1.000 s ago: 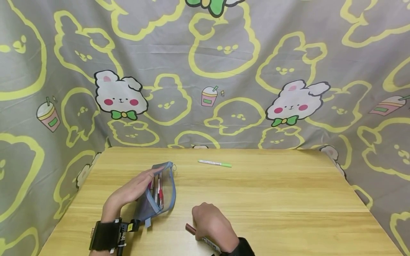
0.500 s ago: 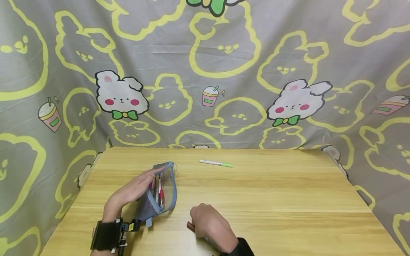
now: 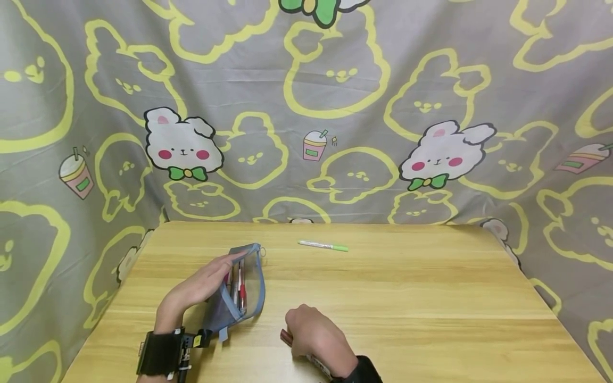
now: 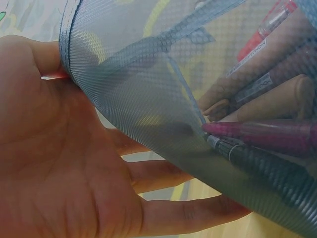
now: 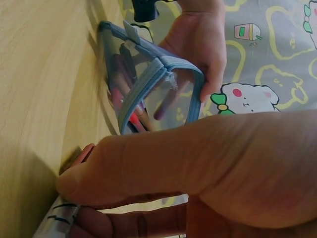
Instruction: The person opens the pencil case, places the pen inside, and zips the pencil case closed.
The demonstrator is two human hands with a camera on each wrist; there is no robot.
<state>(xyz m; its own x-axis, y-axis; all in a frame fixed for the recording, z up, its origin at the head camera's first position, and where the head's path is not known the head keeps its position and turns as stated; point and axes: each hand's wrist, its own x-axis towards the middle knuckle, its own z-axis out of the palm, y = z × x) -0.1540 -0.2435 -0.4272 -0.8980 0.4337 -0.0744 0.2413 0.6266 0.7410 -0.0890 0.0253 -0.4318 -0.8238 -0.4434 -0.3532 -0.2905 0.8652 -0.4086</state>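
Note:
A blue mesh pencil case (image 3: 222, 314) stands unzipped on the left part of the table, several pens (image 3: 239, 290) inside it. My left hand (image 3: 203, 284) grips its upper edge; in the left wrist view the thumb is at the rim and the other fingers (image 4: 163, 173) lie along the mesh. To the right of the case, my right hand (image 3: 318, 335) pinches a marker (image 5: 57, 218) with a brown-red cap (image 3: 286, 337) between thumb and fingers, low at the tabletop. Much of the marker is hidden under the hand.
A white pen with a light-green cap (image 3: 323, 246) lies near the far side of the wooden table (image 3: 407, 298). Grey patterned cloth (image 3: 354, 133) hangs behind the table and along both sides.
Less of the marker's cap shows beside my right hand than a second ago. My left hand and the pencil case stay in place.

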